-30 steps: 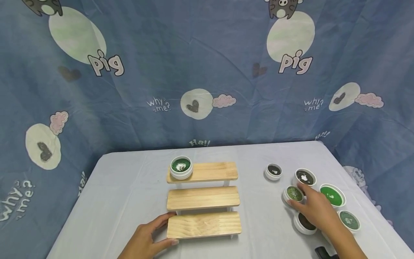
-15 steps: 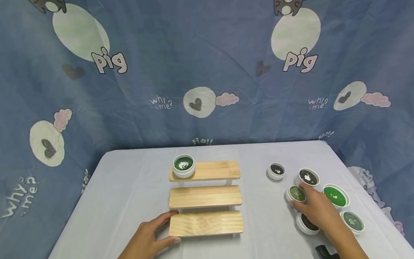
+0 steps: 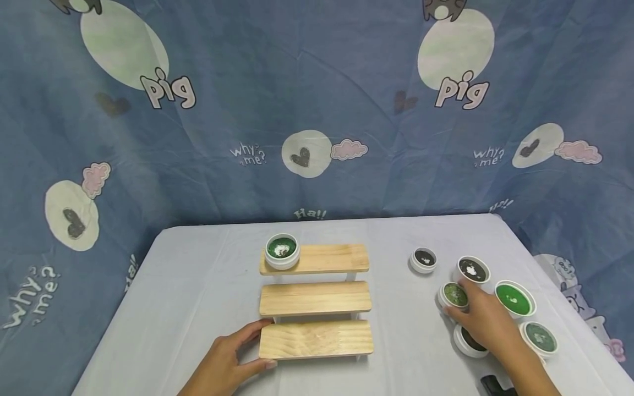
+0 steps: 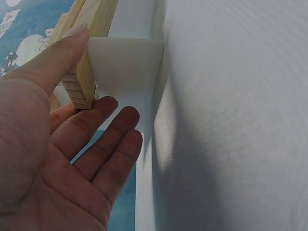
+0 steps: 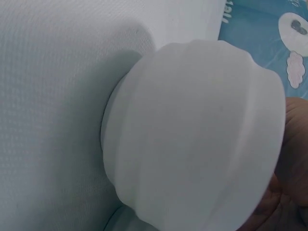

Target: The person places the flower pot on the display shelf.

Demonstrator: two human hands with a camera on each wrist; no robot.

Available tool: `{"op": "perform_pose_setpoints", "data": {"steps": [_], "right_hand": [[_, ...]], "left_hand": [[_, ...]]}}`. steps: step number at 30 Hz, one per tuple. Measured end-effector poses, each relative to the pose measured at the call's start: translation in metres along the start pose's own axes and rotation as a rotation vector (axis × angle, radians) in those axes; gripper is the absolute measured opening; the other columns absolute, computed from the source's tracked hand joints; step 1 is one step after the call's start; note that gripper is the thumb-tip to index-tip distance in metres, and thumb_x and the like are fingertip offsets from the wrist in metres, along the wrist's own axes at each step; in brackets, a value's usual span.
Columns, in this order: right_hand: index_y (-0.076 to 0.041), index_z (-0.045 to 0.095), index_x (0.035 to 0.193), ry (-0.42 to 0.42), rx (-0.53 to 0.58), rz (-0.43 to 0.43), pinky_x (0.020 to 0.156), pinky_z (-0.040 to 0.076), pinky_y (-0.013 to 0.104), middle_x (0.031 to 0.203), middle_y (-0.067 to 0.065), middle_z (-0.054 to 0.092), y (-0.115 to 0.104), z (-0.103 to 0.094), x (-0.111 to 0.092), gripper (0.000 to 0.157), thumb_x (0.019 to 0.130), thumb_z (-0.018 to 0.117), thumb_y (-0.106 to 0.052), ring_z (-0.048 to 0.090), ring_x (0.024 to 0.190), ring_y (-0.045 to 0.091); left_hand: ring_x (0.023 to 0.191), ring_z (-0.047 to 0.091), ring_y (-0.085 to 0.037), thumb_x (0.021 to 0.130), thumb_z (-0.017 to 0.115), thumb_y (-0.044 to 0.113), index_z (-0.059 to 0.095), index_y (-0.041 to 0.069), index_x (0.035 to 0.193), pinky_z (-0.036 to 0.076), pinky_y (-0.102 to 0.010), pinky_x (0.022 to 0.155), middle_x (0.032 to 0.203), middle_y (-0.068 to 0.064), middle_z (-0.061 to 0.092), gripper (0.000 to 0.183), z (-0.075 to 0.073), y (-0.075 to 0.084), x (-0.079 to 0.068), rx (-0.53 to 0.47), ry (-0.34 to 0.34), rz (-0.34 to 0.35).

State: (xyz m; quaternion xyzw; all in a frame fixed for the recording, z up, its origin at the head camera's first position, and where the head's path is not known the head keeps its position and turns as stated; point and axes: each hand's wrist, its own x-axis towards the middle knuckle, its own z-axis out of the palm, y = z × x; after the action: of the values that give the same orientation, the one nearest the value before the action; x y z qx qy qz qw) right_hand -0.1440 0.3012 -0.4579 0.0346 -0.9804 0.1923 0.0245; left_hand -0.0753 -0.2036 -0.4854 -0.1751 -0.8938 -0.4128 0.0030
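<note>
Three wooden shelves rise in steps on a small display stand (image 3: 316,339) in the middle of the table. My left hand (image 3: 228,357) holds the left end of the lowest shelf; in the left wrist view the thumb (image 4: 72,43) and index finger pinch the wood, with the other fingers below it. On the top shelf's left end stands a white pot with a green-and-white top (image 3: 282,252). My right hand (image 3: 487,319) grips a small white pot with a mottled green top (image 3: 454,295), which is on the table. A pale ribbed pot (image 5: 192,139) hides most of that hand in the right wrist view.
Around my right hand stand several white pots: two dark-topped ones (image 3: 423,260) (image 3: 472,269) behind, a bright green one (image 3: 514,300) and a grey-green one (image 3: 541,337) to the right, a dark brown one (image 3: 469,342) in front. A black object (image 3: 497,385) lies nearer.
The head view has shifted slightly. Both hands keep their places, the left on the lowest shelf and the right at the mottled green pot.
</note>
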Motion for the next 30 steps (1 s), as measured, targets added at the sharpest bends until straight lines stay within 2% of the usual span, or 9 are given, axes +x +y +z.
{"op": "perform_pose_setpoints", "data": {"steps": [5,12,21,30], "right_hand": [[0.016,0.049,0.14,-0.009,0.004,0.008,0.084,0.054,0.065,0.116,0.038,0.066,-0.0002,0.0001,0.0007,0.078,0.085,0.087,-0.025,0.066,0.104,0.055],[0.014,0.051,0.14,-0.011,0.012,0.008,0.084,0.054,0.065,0.117,0.037,0.067,-0.0003,-0.0009,0.0012,0.077,0.085,0.087,-0.027,0.066,0.105,0.055],[0.013,0.052,0.139,0.007,0.034,0.01,0.085,0.054,0.064,0.118,0.035,0.067,-0.0025,-0.0041,0.0,0.077,0.084,0.088,-0.028,0.066,0.106,0.054],[0.01,0.056,0.138,0.038,0.061,-0.027,0.087,0.053,0.064,0.123,0.033,0.066,-0.0099,-0.0093,-0.0032,0.074,0.083,0.089,-0.027,0.065,0.109,0.052]], "left_hand": [[0.124,0.065,-0.022,0.085,0.085,0.047,0.064,0.014,0.14,0.057,-0.036,0.1,0.136,-0.004,0.07,0.068,0.0003,-0.0016,-0.0011,0.037,0.017,0.062],[0.125,0.064,-0.024,0.085,0.084,0.05,0.064,0.015,0.141,0.056,-0.039,0.101,0.137,-0.004,0.069,0.069,-0.0013,-0.0011,-0.0006,0.029,0.001,0.026],[0.123,0.066,-0.022,0.085,0.085,0.047,0.064,0.015,0.14,0.057,-0.037,0.1,0.136,-0.005,0.07,0.067,-0.0005,-0.0019,-0.0005,0.042,0.016,0.061],[0.124,0.065,-0.025,0.085,0.083,0.051,0.063,0.013,0.141,0.056,-0.039,0.101,0.137,-0.006,0.069,0.071,-0.0024,0.0014,0.0014,0.023,-0.017,0.003]]}}
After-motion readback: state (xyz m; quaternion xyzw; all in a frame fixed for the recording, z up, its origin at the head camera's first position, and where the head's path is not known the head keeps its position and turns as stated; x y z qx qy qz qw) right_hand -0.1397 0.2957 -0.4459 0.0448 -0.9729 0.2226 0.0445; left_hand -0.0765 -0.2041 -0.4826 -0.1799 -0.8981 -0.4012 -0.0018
